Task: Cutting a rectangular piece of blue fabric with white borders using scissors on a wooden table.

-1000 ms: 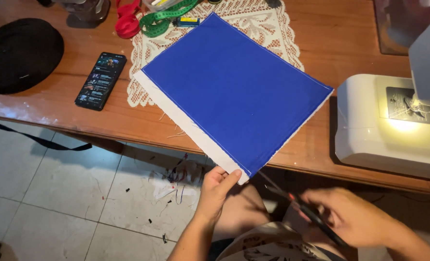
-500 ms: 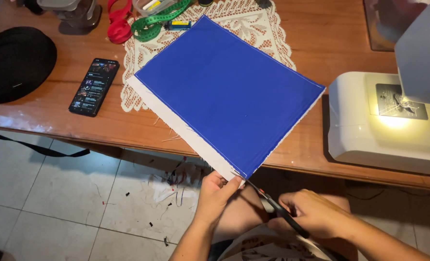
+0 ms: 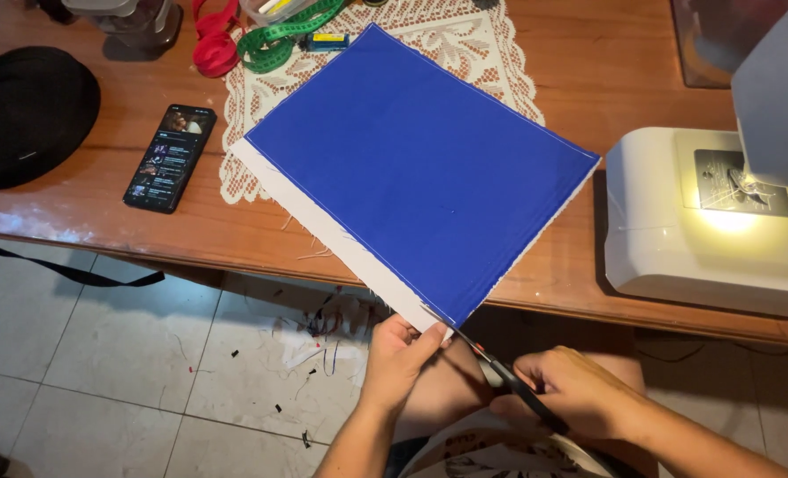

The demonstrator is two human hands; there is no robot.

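Observation:
A blue fabric rectangle (image 3: 420, 168) with a white strip along its near-left edge lies on the wooden table (image 3: 588, 274), its near corner hanging past the edge. My left hand (image 3: 400, 358) pinches that corner between thumb and fingers. My right hand (image 3: 575, 389) grips dark-handled scissors (image 3: 509, 385), whose blades point up-left with the tips at the pinched corner.
A white sewing machine (image 3: 708, 221) with its lamp lit stands at the right. A black phone (image 3: 170, 159), a black round hat (image 3: 22, 111), a lace doily (image 3: 465, 44), green tape measure (image 3: 292, 26) and red ribbon (image 3: 212, 44) lie behind. Thread scraps litter the tiled floor (image 3: 146, 372).
My right hand has brought the scissors up-left, so the tips now reach the fabric corner. My left hand keeps pinching it.

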